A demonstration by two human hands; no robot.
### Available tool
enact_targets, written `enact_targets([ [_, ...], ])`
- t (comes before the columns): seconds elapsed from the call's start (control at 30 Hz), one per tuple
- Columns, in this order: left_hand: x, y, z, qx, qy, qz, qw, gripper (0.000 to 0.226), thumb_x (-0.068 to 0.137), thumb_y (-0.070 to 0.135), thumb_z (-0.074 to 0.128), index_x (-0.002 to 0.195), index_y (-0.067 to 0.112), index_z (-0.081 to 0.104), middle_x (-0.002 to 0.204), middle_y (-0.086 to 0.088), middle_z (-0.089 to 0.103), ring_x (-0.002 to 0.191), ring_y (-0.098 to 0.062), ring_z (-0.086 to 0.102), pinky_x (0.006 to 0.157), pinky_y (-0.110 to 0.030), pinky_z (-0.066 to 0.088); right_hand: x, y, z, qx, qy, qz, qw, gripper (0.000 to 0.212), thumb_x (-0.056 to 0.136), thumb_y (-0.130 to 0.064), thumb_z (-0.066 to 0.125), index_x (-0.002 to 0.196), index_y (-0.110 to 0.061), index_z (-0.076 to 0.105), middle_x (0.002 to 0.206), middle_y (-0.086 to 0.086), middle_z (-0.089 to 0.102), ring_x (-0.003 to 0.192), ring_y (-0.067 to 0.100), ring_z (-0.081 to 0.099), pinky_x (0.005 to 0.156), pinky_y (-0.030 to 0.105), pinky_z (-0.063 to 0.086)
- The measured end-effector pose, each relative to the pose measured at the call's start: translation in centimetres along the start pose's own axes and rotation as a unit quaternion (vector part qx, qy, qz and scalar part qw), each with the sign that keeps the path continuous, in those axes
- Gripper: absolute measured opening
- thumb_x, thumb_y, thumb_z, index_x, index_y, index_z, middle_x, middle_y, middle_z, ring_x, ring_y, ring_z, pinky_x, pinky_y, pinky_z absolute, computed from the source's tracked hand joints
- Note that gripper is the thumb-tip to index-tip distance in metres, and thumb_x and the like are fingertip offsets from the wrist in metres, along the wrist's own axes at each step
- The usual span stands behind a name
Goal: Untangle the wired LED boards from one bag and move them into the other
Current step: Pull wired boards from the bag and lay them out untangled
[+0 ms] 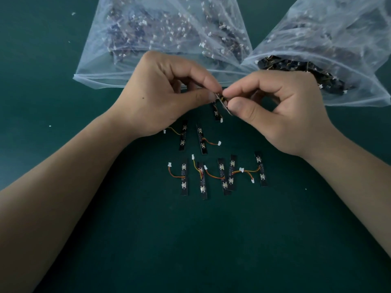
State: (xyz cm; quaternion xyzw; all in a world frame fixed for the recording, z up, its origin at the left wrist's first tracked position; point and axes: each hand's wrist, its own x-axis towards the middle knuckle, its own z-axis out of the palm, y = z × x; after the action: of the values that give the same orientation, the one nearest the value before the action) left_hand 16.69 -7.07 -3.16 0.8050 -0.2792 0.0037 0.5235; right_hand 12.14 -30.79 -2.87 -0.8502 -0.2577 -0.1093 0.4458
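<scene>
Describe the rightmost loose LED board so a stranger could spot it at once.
On the green table, look below the right hand at the lower row of black strips. The LED board ends that row on the right, standing alone, its wire running leftward.

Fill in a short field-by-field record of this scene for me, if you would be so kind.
surface: dark green table
left bag: clear plastic, packed with wired boards
right bag: clear plastic, dark boards showing at its mouth
left hand: pinches the held boards between thumb and forefinger
right hand: pinches the same held boards
laid-out boards: two rows on the table below the hands, each with a wire and white connector
</scene>
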Motion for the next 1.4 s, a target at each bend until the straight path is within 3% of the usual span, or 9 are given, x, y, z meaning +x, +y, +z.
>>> enact_targets([
  [0.1, 0.01, -0.06, 0.02, -0.006, -0.014, 0.006, 1.000, 0.008, 0.091, 0.020, 0.082, 0.094, 0.027, 0.080, 0.093, -0.011, 0.079, 0.073, -0.053, 0.064, 0.060, -0.066, 0.047, 0.14, -0.13, 0.23, -0.027, -0.002, -0.001, 1.000, 0.006, 0.099, -0.024, 0.072, 0.098, -0.030, 0.073, 0.090, -0.022, 0.072, 0.070, 0.009, 0.068, 0.064, 0.038, 0.052],
  [0.23, 0.08, -0.35, 0.05, -0.032, -0.013, 0.013, 0.999, 0.012, 0.091, 0.018, 0.082, 0.093, 0.030, 0.081, 0.096, -0.007, 0.081, 0.078, -0.060, 0.066, 0.066, -0.077, 0.049, 0.21, 0.18, 0.23, -0.044, 0.000, 0.016, 0.999, 0.007, 0.101, -0.024, 0.069, 0.099, -0.025, 0.075, 0.088, -0.012, 0.077, 0.065, 0.027, 0.068, 0.060, 0.046, 0.051],
  [0.3, 0.10, -0.46, 0.03, -0.042, -0.013, 0.014, 0.999, 0.010, 0.091, 0.020, 0.082, 0.093, 0.030, 0.082, 0.096, -0.006, 0.081, 0.076, -0.062, 0.065, 0.067, -0.080, 0.048, 0.21, 0.20, 0.26, -0.045, 0.009, 0.026, 0.999, 0.006, 0.100, -0.022, 0.070, 0.102, -0.023, 0.076, 0.087, -0.009, 0.077, 0.065, 0.019, 0.067, 0.062, 0.041, 0.052],
  [0.43, 0.16, -0.55, -0.08, -0.048, -0.007, 0.022, 0.999, 0.007, 0.092, 0.022, 0.081, 0.093, 0.029, 0.080, 0.095, -0.009, 0.080, 0.074, -0.064, 0.062, 0.065, -0.080, 0.046, 0.24, 0.18, 0.51, -0.041, 0.004, 0.034, 0.999, 0.008, 0.098, -0.014, 0.071, 0.101, -0.022, 0.073, 0.086, -0.022, 0.070, 0.072, -0.002, 0.064, 0.068, 0.007, 0.041],
  [0.73, 0.23, -0.85, -0.35, -0.029, 0.011, 0.030, 0.999, 0.012, 0.091, 0.026, 0.081, 0.090, 0.038, 0.079, 0.094, -0.010, 0.079, 0.075, -0.061, 0.062, 0.067, -0.074, 0.047, -0.01, 0.11, -0.06, 0.009, -0.065, 0.023, 0.998, 0.011, 0.102, -0.010, 0.058, 0.101, -0.020, 0.060, 0.091, -0.006, 0.072, 0.077, 0.003, 0.062, 0.072, 0.011, 0.041],
  [1.07, -0.17, -0.61, -0.18, 0.007, -0.027, 0.008, 1.000, 0.013, 0.089, 0.015, 0.083, 0.094, 0.027, 0.078, 0.104, 0.009, 0.080, 0.091, -0.026, 0.074, 0.073, -0.062, 0.051, -0.07, -0.08, -0.21, 0.030, -0.071, 0.017, 0.997, 0.006, 0.091, -0.019, 0.058, 0.087, -0.020, 0.062, 0.081, -0.009, 0.072, 0.060, 0.014, 0.057, 0.055, 0.022, 0.043],
  [1.23, -0.03, -0.54, -0.39, 0.021, -0.018, -0.017, 0.999, 0.028, 0.086, 0.009, 0.085, 0.107, 0.026, 0.076, 0.102, 0.016, 0.078, 0.084, -0.011, 0.069, 0.074, -0.042, 0.054, -0.19, -0.16, -0.12, 0.035, -0.093, 0.029, 0.995, 0.010, 0.088, -0.009, 0.070, 0.080, -0.012, 0.066, 0.076, -0.008, 0.069, 0.052, 0.002, 0.053, 0.054, 0.006, 0.035],
  [1.33, -0.06, -0.50, -0.33, 0.041, -0.024, -0.017, 0.999, 0.022, 0.086, 0.011, 0.085, 0.103, 0.025, 0.078, 0.090, 0.028, 0.073, 0.078, 0.001, 0.064, 0.071, -0.030, 0.051, -0.23, -0.21, -0.16, 0.036, -0.097, 0.033, 0.994, 0.012, 0.088, -0.011, 0.073, 0.079, -0.015, 0.067, 0.076, -0.009, 0.069, 0.052, 0.002, 0.054, 0.054, 0.005, 0.036],
  [1.4, -0.11, -0.48, -0.31, 0.049, -0.025, -0.020, 0.998, 0.019, 0.087, 0.015, 0.085, 0.101, 0.025, 0.079, 0.086, 0.027, 0.072, 0.076, 0.001, 0.063, 0.071, -0.032, 0.051, -0.19, -0.22, -0.40, 0.044, -0.094, 0.033, 0.994, 0.015, 0.087, -0.012, 0.073, 0.076, -0.019, 0.065, 0.074, -0.010, 0.068, 0.053, 0.004, 0.055, 0.055, 0.006, 0.037],
])
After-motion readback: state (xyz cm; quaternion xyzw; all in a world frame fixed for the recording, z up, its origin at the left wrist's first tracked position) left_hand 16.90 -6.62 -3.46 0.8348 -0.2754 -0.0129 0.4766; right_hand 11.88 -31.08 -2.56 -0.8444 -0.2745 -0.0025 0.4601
